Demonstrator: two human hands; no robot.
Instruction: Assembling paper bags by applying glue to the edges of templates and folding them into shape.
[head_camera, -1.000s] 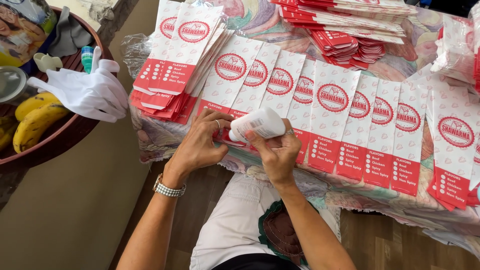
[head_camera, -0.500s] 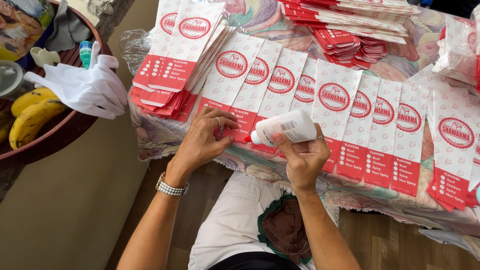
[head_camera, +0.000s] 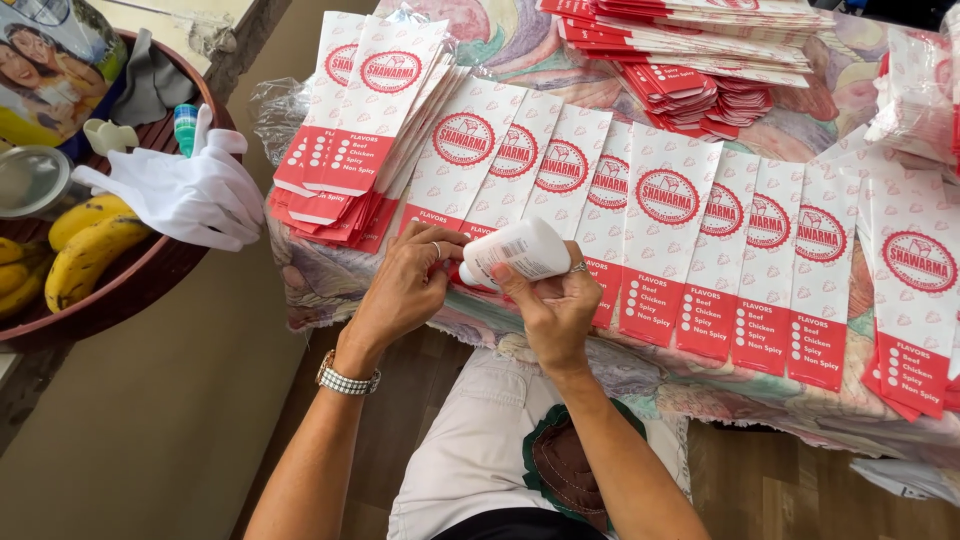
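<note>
while right hand (head_camera: 553, 305) clamps white bottle (head_camera: 517, 252) tilted sideways, left hand (head_camera: 410, 285) fingers curl at its nozzle over paper sleeves (head_camera: 668, 230).

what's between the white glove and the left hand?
In the head view, a fanned stack of red-and-white paper sleeves lies between the white glove and the left hand.

You have one white bottle (head_camera: 518, 250) in your two hands. Nine paper bags (head_camera: 668, 235) lie in a row on the counter (head_camera: 520, 40). One white glove (head_camera: 185, 190) rests by three yellow bananas (head_camera: 85, 250). You wear one watch (head_camera: 347, 378) and two rings (head_camera: 437, 246).
</note>
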